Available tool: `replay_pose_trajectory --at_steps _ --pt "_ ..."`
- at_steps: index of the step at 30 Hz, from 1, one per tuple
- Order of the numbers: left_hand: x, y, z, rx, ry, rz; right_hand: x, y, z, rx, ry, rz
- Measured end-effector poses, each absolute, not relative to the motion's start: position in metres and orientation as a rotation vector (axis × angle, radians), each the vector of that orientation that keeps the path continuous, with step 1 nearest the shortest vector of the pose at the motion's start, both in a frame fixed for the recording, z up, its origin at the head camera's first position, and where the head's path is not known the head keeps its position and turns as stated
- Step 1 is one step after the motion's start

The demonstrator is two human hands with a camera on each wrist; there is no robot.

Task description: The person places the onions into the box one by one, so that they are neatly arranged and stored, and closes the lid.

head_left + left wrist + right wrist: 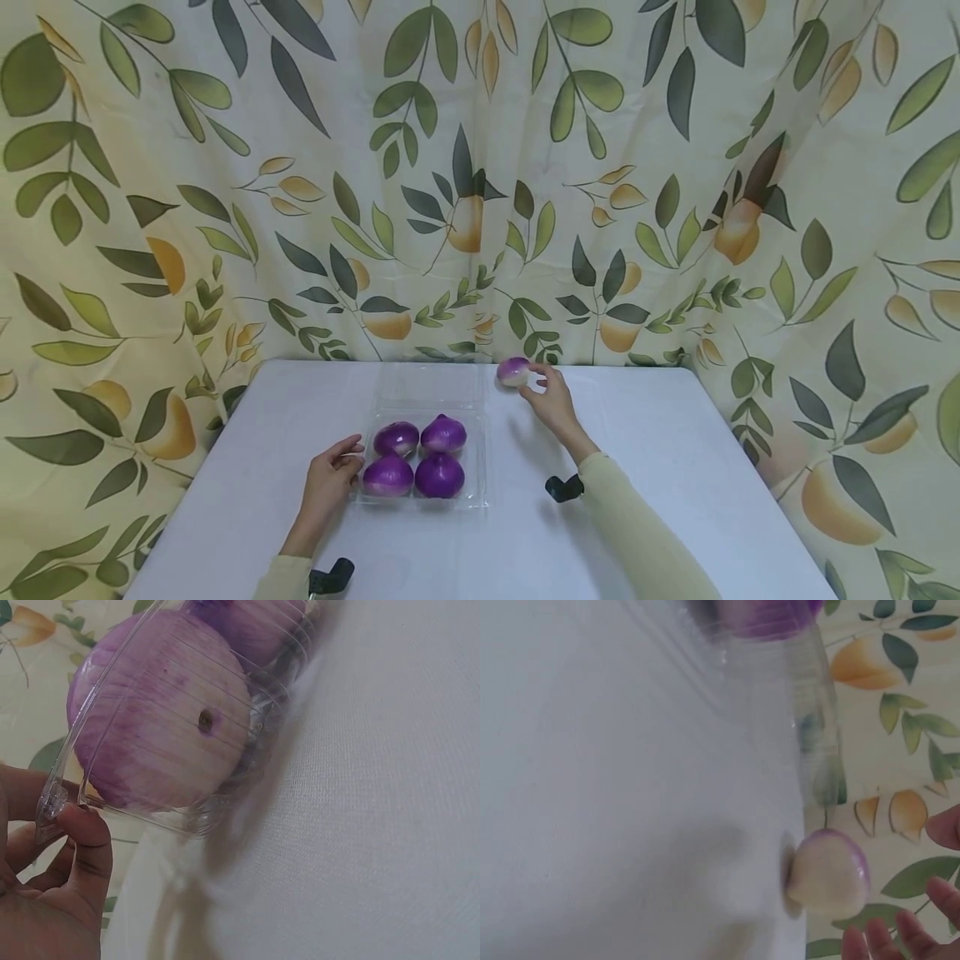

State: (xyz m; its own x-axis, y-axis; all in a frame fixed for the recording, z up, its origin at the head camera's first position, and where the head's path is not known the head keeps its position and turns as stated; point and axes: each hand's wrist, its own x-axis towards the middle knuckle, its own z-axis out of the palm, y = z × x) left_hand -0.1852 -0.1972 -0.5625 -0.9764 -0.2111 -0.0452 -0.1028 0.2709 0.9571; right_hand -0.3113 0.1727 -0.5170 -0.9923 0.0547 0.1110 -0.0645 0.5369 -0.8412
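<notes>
A clear plastic clamshell box (475,492) lies on the white table with its lid (427,387) folded back. Several purple onions, such as one at the front right (439,476), sit inside it. My left hand (330,473) pinches the box's left rim between thumb and fingers, close beside an onion (161,712) seen through the clear wall. Farther back, right of the lid, a purple-and-white onion (513,372) rests on the table near its far edge. My right hand (553,404) reaches to that onion (829,874), its fingers spread, with a gap showing in the right wrist view.
The white table (637,433) ends at the back against a leaf-patterned curtain (480,208), which also hangs along both sides. A black wrist device (564,488) is by the right wrist, and another (332,577) by the left.
</notes>
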Motion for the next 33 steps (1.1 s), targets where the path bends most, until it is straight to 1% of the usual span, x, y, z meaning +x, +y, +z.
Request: replay_pose_trajectory --at_steps 13,21,28,33 --pt "-0.188 -0.197 -0.560 0.310 -2.436 -1.822 -0.332 0.180 -0.533 -0.003 -2.690 1.433" --pt "-0.189 -0.192 -0.558 0.323 -2.419 -1.855 -0.350 0.184 -0.534 0.079 -2.773 1.347" --pt "-0.186 -0.193 -0.565 0.337 -2.400 -1.886 -0.355 0.184 -0.542 0.101 -2.820 1.317" --pt "-0.186 -0.197 -0.565 0.319 -2.425 -1.840 -0.363 0.180 -0.544 0.171 -2.860 1.220"
